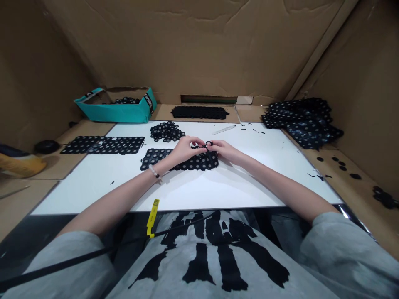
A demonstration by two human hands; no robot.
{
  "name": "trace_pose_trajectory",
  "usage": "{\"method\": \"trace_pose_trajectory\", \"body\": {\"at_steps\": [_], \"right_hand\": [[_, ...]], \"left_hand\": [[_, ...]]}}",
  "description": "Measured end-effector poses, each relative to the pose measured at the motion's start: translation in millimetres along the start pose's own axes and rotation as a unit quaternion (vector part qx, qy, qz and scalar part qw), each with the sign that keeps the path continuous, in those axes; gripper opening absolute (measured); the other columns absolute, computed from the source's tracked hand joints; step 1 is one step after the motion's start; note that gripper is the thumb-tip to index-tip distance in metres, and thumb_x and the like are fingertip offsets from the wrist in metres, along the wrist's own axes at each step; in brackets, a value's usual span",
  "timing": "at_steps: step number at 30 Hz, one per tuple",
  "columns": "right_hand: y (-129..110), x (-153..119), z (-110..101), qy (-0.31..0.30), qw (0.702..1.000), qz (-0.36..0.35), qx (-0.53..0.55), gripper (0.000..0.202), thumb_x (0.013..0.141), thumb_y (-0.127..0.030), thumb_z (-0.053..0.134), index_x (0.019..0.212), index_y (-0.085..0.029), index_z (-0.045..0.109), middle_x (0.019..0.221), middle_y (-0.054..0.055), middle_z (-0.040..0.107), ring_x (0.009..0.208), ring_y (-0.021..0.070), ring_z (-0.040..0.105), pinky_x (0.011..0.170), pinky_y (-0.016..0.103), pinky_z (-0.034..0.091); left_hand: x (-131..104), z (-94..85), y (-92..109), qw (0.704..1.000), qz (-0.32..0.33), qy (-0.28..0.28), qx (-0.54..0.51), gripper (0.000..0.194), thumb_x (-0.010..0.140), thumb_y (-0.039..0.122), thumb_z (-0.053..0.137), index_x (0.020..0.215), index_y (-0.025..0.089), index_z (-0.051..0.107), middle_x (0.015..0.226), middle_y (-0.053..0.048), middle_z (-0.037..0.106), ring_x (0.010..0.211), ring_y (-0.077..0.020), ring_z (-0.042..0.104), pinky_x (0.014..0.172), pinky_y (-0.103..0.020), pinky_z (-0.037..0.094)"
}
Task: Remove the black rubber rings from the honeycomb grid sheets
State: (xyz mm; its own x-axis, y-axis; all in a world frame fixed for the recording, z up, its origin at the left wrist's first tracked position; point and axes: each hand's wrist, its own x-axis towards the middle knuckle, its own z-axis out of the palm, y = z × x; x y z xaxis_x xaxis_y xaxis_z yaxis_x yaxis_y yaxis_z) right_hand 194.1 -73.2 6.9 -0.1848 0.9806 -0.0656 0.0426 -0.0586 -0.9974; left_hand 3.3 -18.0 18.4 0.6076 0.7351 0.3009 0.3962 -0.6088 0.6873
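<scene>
My left hand (187,148) and my right hand (225,150) meet near the middle of the white board (193,193). Between their fingertips is a small black ring (209,143), pinched from both sides. Just beneath the hands lies a black sheet with rows of round holes (152,157), partly covered by my left hand and wrist. Behind my left hand is a loose pile of black rings (166,131). Another black perforated sheet (118,145) lies flat at the left.
A teal box (115,113) holding black rings stands at the back left. A black stack (199,112) lies at the back. Perforated sheets (305,120) are heaped at the right. A white pen-like tool (224,129) and black scraps lie about. Cardboard walls surround the board.
</scene>
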Motion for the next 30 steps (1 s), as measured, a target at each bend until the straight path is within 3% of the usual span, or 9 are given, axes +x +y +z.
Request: {"method": "trace_pose_trajectory", "body": {"at_steps": [6,14,17,19,23,26,30], "right_hand": [[7,-1,4,0.025,0.995,-0.067,-0.076,0.036,0.067,-0.048,0.079,0.081,-0.016,0.067,0.072,-0.003,0.061,0.068,0.0115,0.048,0.064,0.025,0.034],[14,3,1,0.001,0.999,-0.040,-0.010,0.037,0.059,-0.041,0.084,0.080,-0.015,0.069,0.075,0.000,0.069,0.070,0.0131,0.057,0.071,0.027,0.041],[13,4,-1,0.011,1.000,-0.023,0.013,0.035,0.057,-0.038,0.085,0.077,-0.015,0.068,0.073,0.000,0.068,0.069,0.0125,0.057,0.069,0.026,0.041],[13,4,-3,0.022,1.000,-0.004,0.016,0.033,0.057,-0.036,0.084,0.075,-0.015,0.066,0.070,-0.001,0.067,0.067,0.0124,0.056,0.066,0.025,0.040],[10,5,-7,0.041,0.999,0.012,-0.011,0.029,0.057,-0.031,0.082,0.072,-0.016,0.063,0.064,-0.003,0.061,0.064,0.0119,0.052,0.061,0.024,0.036],[6,6,-8,0.050,0.998,0.022,-0.014,0.028,0.060,-0.031,0.080,0.080,-0.017,0.066,0.070,-0.001,0.063,0.068,0.0131,0.053,0.062,0.024,0.037],[5,6,-7,0.035,0.998,0.028,-0.036,0.035,0.061,-0.041,0.081,0.080,-0.016,0.068,0.073,0.002,0.065,0.071,0.0149,0.054,0.064,0.026,0.038]], "left_hand": [[3,-3.5,-3,0.999,-0.018,-0.007,-0.046,0.020,0.071,0.037,0.073,0.080,0.020,0.077,0.084,-0.004,0.077,0.084,-0.0214,0.065,0.081,-0.032,0.049],[7,-7.1,-9,0.996,-0.019,-0.057,-0.070,0.022,0.071,0.041,0.075,0.077,0.020,0.079,0.084,-0.006,0.078,0.083,-0.0226,0.069,0.081,-0.032,0.051],[13,-17.8,-17,0.996,-0.029,-0.054,-0.060,0.025,0.072,0.043,0.073,0.078,0.020,0.079,0.083,-0.006,0.077,0.081,-0.0231,0.068,0.080,-0.033,0.051],[18,-32.7,-29,0.998,-0.046,-0.011,-0.048,0.025,0.074,0.044,0.072,0.079,0.021,0.079,0.085,-0.007,0.077,0.082,-0.0242,0.068,0.081,-0.035,0.050],[25,-68.8,-62,0.985,-0.053,0.146,0.075,0.023,0.078,0.043,0.068,0.084,0.023,0.078,0.086,-0.008,0.075,0.092,-0.0304,0.064,0.090,-0.045,0.046],[23,-83.0,-83,0.963,-0.059,0.179,0.192,0.018,0.079,0.039,0.069,0.087,0.025,0.078,0.085,-0.011,0.074,0.103,-0.0383,0.054,0.095,-0.058,0.037],[20,-79.1,-88,0.945,-0.029,0.204,0.253,0.023,0.084,0.043,0.066,0.089,0.024,0.078,0.111,-0.015,0.068,0.116,-0.0430,0.042,0.092,-0.062,0.032]]}}
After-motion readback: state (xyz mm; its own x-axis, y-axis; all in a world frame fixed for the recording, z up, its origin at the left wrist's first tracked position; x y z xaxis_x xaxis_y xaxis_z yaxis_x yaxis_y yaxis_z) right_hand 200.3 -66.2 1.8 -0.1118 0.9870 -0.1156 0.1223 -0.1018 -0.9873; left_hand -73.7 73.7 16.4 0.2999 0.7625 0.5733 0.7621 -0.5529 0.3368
